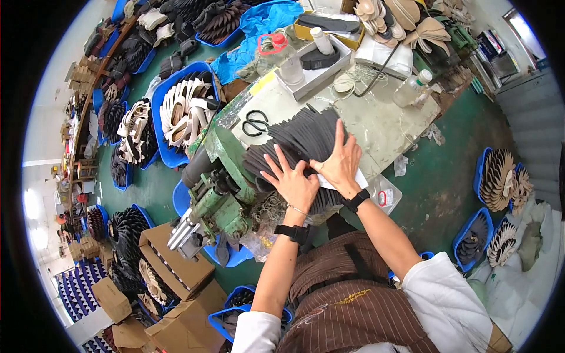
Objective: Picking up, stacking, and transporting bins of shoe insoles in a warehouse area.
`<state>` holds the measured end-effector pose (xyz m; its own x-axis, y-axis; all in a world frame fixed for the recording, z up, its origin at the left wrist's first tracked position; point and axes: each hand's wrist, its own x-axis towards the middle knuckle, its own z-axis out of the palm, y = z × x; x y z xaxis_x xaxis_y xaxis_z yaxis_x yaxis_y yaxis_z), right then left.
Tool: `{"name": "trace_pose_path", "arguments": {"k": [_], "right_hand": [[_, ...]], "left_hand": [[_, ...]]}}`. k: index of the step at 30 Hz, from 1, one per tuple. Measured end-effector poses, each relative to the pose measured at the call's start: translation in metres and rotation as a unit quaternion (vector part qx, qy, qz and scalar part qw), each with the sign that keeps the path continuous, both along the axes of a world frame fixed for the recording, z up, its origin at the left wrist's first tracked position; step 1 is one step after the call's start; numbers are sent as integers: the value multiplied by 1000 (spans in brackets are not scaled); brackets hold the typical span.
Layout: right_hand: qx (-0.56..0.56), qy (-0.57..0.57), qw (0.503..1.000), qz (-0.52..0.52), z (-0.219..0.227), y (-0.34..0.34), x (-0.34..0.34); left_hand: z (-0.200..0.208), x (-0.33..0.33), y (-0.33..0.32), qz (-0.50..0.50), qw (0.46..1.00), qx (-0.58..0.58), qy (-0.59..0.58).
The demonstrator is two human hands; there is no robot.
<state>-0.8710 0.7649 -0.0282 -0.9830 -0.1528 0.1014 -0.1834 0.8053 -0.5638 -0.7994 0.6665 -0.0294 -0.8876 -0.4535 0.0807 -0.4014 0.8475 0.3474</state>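
A fanned stack of thin dark grey shoe pieces (309, 132) lies at the near edge of the worktable (385, 126). On its left part is my left hand (295, 187), outer fingers spread over the pieces, forefinger bent toward the thumb and pinching at the stack. My right hand (341, 166) rests on the right part, its fingers stretched out and its thumb reaching toward the left hand. A white sheet (361, 178) shows partly beneath the right hand. More dark pieces hang below my wrists. Black-handled scissors (255, 123) lie just beyond the stack on the left.
A green sewing machine (226, 188) stands close by on the left. Toward the back are a grey tray (347, 56), a red-capped bottle (288, 62) and a clear bottle (409, 91). Blue baskets (168, 144) of shoe pieces and cardboard boxes (176, 259) stand around the table.
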Motion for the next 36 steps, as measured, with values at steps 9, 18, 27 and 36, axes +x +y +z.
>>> {"name": "trace_pose_path", "arguments": {"k": [9, 18, 27, 36], "right_hand": [[-255, -98, 875, -399, -15, 72, -59], [-532, 9, 773, -345, 38, 188, -65], [-375, 115, 915, -93, 121, 114, -1], [-357, 72, 903, 229, 180, 74, 62]], "left_hand": [[-10, 6, 20, -36, 999, -12, -25], [-6, 15, -3, -75, 992, 71, 77], [133, 7, 74, -243, 928, 218, 182], [146, 73, 18, -15, 900, 302, 313]]}}
